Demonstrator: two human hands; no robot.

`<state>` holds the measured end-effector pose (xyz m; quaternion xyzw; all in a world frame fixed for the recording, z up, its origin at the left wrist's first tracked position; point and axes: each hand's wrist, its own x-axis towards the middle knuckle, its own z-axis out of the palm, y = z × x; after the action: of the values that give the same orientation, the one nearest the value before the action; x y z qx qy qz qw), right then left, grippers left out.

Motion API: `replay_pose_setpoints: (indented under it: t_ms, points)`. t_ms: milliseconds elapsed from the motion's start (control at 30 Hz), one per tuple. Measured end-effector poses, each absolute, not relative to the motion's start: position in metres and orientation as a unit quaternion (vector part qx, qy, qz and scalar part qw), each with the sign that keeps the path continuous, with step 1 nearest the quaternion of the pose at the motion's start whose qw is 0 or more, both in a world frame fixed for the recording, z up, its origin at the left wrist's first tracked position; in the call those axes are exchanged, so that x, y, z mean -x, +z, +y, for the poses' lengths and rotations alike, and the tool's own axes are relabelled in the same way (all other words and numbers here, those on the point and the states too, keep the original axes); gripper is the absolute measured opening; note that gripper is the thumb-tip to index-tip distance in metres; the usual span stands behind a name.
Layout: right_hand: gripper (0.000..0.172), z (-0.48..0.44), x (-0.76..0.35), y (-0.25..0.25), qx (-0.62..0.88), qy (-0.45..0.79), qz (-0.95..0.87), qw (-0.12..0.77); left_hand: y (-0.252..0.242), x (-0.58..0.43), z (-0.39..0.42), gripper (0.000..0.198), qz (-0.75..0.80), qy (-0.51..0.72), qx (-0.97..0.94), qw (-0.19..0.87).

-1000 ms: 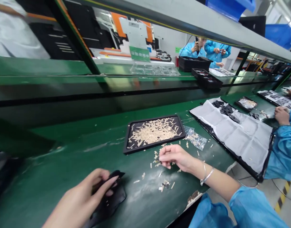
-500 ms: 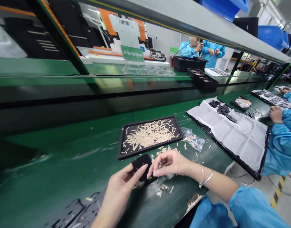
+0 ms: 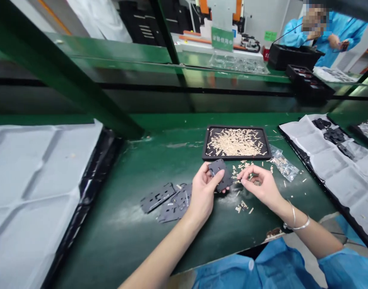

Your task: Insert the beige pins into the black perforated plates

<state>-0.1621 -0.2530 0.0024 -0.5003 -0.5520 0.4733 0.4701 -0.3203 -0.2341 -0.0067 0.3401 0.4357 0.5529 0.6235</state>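
Holding dark plate [image 3: 221,175], left hand [image 3: 203,192] now near right hand [image 3: 262,188] (earlier apart)

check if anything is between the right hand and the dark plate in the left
Nothing visible blocks the right hand from the plate, bar the small dark bit that hand pinches. The tray lies beyond both, out of the way.

Dark grey plate [image 3: 226,180]; beige strips [image 3: 236,141]; black tray [image 3: 235,158]; green tabletop [image 3: 118,233]

green bench [image 3: 112,241] | black tray [image 3: 236,157] | plastic bag [image 3: 284,163] | dark plates [image 3: 158,198] | loose pale strips [image 3: 243,207]
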Motion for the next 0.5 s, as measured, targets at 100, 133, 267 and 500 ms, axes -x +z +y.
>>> replay_pose_setpoints:
  t_ms: [100,133,267,500]
  points:
    - [0.005,-0.2576,0.1663,0.0037,0.514,0.440,-0.579,0.455,-0.0106,0.3202,-0.2365,0.035,0.434,0.565,-0.369,0.597]
    - [0.005,-0.2583,0.1674,0.0039,0.518,0.434,-0.583,0.451,-0.0113,0.3202,-0.2375,0.033,0.432,0.567,-0.385,0.587]
    - [0.003,-0.2581,0.1692,0.0033,0.531,0.425,-0.588,0.438,-0.0105,0.3203,-0.2414,0.029,0.429,0.558,-0.425,0.569]
    - [0.004,-0.2579,0.1692,0.0044,0.537,0.430,-0.585,0.430,-0.0054,0.3192,-0.2433,0.028,0.435,0.554,-0.430,0.564]
